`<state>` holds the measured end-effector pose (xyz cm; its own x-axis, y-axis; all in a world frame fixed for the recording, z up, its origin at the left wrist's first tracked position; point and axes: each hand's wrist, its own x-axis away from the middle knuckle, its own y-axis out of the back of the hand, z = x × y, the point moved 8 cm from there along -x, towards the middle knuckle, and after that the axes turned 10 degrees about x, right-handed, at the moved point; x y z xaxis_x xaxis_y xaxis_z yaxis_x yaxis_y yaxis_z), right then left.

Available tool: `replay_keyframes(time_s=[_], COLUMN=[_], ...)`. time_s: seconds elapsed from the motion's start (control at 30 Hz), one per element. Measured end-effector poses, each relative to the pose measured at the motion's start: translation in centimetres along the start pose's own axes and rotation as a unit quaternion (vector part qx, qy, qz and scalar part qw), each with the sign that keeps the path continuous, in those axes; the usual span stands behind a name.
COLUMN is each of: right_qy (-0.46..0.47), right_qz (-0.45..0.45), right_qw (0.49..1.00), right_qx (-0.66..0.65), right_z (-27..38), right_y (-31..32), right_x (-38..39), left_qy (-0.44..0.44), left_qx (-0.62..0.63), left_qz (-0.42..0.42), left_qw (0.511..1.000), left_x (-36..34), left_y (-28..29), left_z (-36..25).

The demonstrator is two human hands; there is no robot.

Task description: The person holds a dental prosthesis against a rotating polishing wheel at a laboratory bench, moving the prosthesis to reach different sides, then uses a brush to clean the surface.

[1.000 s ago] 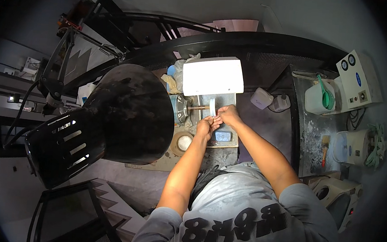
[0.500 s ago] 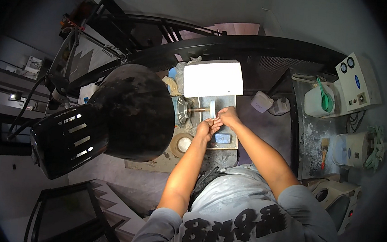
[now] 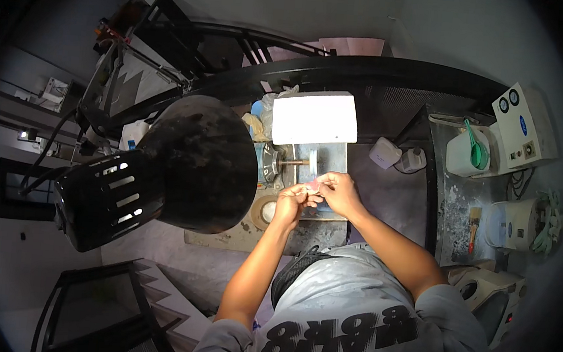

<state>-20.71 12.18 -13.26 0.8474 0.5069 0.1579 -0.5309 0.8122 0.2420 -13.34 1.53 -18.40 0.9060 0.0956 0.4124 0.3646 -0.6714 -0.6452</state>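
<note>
Between the fingertips of both hands is a small pink piece (image 3: pixel 313 186), too small to make out its kind. My left hand (image 3: pixel 290 205) pinches it from the left, fingers curled. My right hand (image 3: pixel 340 192) grips it from the right with thumb and fingers. Just beyond the hands, apart from them, stands a pale polishing wheel (image 3: pixel 314 160) on a metal shaft (image 3: pixel 294 162). The shaft comes out of a bench motor (image 3: pixel 267 162) on the left. A brightly lit white hood (image 3: pixel 316 119) covers the far side of the tray. The blue block in the tray is mostly hidden by my hands.
A large black lamp (image 3: pixel 196 163) hangs close on the left, above a round bowl (image 3: pixel 255 220). On the right bench are a white tub (image 3: pixel 463 156) with a green scoop (image 3: pixel 475 151), a brush (image 3: pixel 473 229) and a gauge box (image 3: pixel 523 129). White jugs (image 3: pixel 385 152) stand on the floor.
Both hands have drawn back from the polishing wheel toward me. The pink piece now shows between the fingers. The view has shifted slightly.
</note>
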Motion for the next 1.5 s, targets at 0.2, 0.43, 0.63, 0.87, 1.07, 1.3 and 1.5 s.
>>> replay_keyframes(time_s=[0.2, 0.43, 0.63, 0.87, 1.07, 1.3, 1.5], right_qy=[0.174, 0.271, 0.272, 0.242, 0.214, 0.180, 0.107], right_qz=[0.084, 0.077, 0.095, 0.130, 0.150, 0.153, 0.103], right_qw=[0.978, 0.959, 0.957, 0.961, 0.963, 0.967, 0.979], right_qx=[-0.081, 0.022, 0.036, -0.025, -0.064, -0.092, -0.138], right_z=[12.3, 16.8, 16.9, 15.9, 14.7, 13.6, 9.7], right_y=[1.8, 2.6, 2.6, 2.6, 2.2, 1.1, -1.9], right_x=[5.5, 7.7, 8.5, 9.2, 9.4, 9.2, 7.3], left_qy=[-0.160, -0.209, -0.221, -0.227, -0.223, -0.196, -0.246], left_qx=[0.005, 0.026, 0.033, 0.009, -0.002, 0.007, -0.121], left_qz=[0.109, 0.126, 0.121, 0.107, 0.091, 0.085, -0.017], left_qw=[0.981, 0.969, 0.967, 0.968, 0.970, 0.977, 0.962], left_x=[7.5, 10.6, 11.8, 12.8, 13.5, 13.8, 13.0], left_y=[-5.9, -7.5, -8.2, -8.5, -8.5, -7.8, -6.0], left_z=[-6.1, -7.5, -7.5, -7.1, -6.8, -6.9, -8.5])
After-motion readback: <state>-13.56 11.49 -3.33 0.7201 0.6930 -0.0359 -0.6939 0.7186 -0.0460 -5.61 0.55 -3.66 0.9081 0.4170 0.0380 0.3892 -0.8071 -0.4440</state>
